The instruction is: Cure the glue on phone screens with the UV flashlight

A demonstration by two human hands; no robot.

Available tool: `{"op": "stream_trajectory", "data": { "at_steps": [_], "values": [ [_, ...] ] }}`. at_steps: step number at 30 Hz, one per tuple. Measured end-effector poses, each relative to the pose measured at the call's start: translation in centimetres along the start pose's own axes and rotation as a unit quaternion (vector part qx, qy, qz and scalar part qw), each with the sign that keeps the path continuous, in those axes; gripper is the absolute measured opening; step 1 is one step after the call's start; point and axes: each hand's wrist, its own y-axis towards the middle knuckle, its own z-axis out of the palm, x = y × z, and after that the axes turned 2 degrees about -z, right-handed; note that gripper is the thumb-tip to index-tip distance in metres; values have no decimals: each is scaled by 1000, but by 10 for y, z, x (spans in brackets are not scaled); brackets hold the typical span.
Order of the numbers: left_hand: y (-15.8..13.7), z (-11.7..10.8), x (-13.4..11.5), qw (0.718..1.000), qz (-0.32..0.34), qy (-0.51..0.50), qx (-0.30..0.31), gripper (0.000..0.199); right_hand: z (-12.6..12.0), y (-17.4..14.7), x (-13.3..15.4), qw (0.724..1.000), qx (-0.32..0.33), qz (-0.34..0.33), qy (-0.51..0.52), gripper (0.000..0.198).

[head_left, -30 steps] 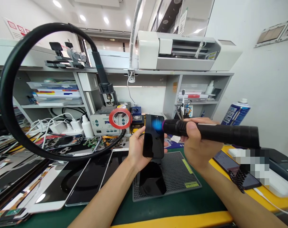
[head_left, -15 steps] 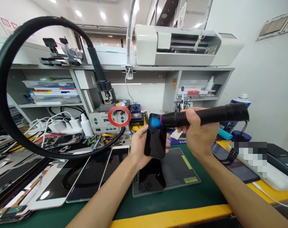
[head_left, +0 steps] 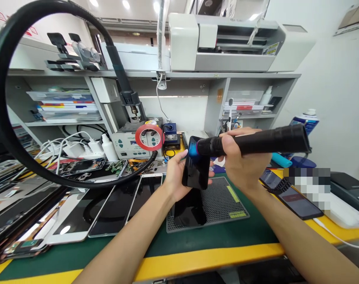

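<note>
My left hand (head_left: 175, 177) is wrapped round a black smartphone (head_left: 196, 171), its dark glass face tilted up towards me. My right hand (head_left: 244, 165) grips a long black flashlight (head_left: 262, 141). The flashlight's purple-rimmed end is at the phone's upper part, where a blue glow shows on the glass. I cannot tell whether the two touch. Below the held phone, a second dark, glossy phone-sized panel (head_left: 189, 211) lies on a grey perforated mat (head_left: 217, 205).
Several tablets, one a white-framed tablet (head_left: 75, 221), cover the bench at left. A roll of red tape (head_left: 138, 138) leans against a rework station (head_left: 124, 144) under a looping black hose (head_left: 0, 106). Another phone (head_left: 300, 201) and a spray can (head_left: 305, 122) stand at right.
The flashlight's end has shifted slightly left and down over the held phone, which is tilted a little more. The whole view has shifted a little. Both grips are unchanged.
</note>
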Motion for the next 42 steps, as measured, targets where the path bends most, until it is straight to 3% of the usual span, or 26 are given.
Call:
{"op": "stream_trajectory", "data": {
  "at_steps": [6, 14, 19, 31, 42],
  "values": [
    [-1, 0, 0, 1000, 6, -3, -4, 52, 0, -2, 9, 997, 0, -72, -25, 8],
    [0, 0, -5, 997, 35, -50, -40, 38, -1, -10, 17, 997, 62, 36, 25, 17],
    [-2, 0, -9, 995, 56, -68, -55, 35, -3, -12, 20, 995, 92, 11, 32, 11],
    [-5, -2, -11, 994, 91, -62, 5, 39, -1, -17, 33, 993, 101, -39, 51, 5],
    [-5, 0, -12, 994, 95, -60, -12, 40, -4, -16, 31, 993, 89, -40, 73, 8]
  ]
}}
